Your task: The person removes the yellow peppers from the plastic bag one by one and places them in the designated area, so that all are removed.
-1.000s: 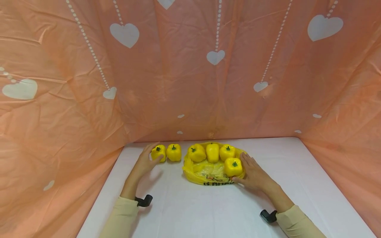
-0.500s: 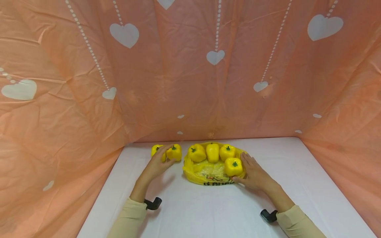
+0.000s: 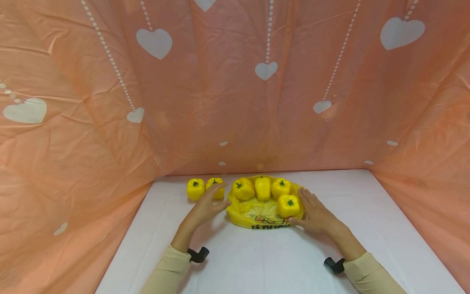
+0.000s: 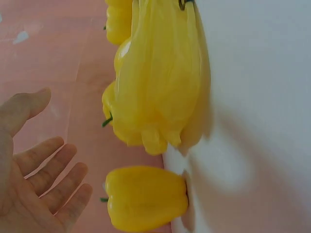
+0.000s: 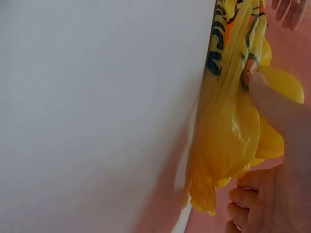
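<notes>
A yellow plastic bag (image 3: 240, 218) with its mouth spread wide holds several yellow bell peppers, one of them (image 3: 288, 205) at its front right. To its left, two more bell peppers (image 3: 196, 189) stand on the white table. My left hand (image 3: 205, 208), fingers spread and nothing in them, is over the right one of this pair (image 3: 219, 193) and partly covers it. In the left wrist view, the hand (image 4: 43, 179) is apart from the nearest pepper (image 4: 146, 198). My right hand (image 3: 317, 216) lies along the bag's right side, its thumb touching the front rim (image 5: 250, 82).
The white table (image 3: 264, 261) extends in front of the bag. An orange curtain (image 3: 235, 110) printed with white hearts closes off the back and both sides. Black wrist cameras (image 3: 198, 255) are worn on both wrists.
My left hand has moved right, from the leftmost pepper to the one beside it and toward the bag. The right hand stays at the bag, and the peppers keep their places.
</notes>
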`<state>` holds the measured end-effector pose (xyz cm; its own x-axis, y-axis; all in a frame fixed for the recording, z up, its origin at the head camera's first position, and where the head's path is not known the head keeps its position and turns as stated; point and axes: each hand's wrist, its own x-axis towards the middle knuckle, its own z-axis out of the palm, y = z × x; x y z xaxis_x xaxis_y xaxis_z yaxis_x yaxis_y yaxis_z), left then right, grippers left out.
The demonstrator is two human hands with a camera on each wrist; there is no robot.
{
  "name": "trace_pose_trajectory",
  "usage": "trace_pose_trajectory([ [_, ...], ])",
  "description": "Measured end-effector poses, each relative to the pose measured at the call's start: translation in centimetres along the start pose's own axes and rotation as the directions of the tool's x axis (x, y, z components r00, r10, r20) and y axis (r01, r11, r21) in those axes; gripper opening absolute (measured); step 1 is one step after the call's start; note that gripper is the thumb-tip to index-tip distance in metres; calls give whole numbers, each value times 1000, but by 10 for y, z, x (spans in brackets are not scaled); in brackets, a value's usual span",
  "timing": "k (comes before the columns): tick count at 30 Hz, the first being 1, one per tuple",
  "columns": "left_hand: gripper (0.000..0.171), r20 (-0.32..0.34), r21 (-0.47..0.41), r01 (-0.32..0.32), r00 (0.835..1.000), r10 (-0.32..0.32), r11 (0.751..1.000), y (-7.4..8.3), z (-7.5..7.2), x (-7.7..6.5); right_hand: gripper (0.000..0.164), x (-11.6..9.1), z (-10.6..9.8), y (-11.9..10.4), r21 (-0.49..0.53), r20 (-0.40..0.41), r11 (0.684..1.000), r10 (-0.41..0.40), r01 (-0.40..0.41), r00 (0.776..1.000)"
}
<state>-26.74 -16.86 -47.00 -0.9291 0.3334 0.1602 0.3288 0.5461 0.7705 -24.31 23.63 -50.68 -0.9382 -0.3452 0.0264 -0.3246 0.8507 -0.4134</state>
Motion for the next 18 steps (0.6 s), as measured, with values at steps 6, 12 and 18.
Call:
trace_pose_trajectory([
  [6, 69, 44, 20, -48, 998, 47, 999, 7, 11, 4, 117, -1, -1, 1, 11, 9, 1000, 7, -8, 1000],
  [12, 70, 76, 66, -77, 994, 72, 995, 13, 24, 7, 117, 0, 1, 1, 5, 6, 1000, 8, -8, 1000],
  [18, 69, 93, 72, -89, 992, 82, 993, 17, 37, 10, 115, 0, 1, -2, -4, -14, 1000, -13, 13, 1000],
])
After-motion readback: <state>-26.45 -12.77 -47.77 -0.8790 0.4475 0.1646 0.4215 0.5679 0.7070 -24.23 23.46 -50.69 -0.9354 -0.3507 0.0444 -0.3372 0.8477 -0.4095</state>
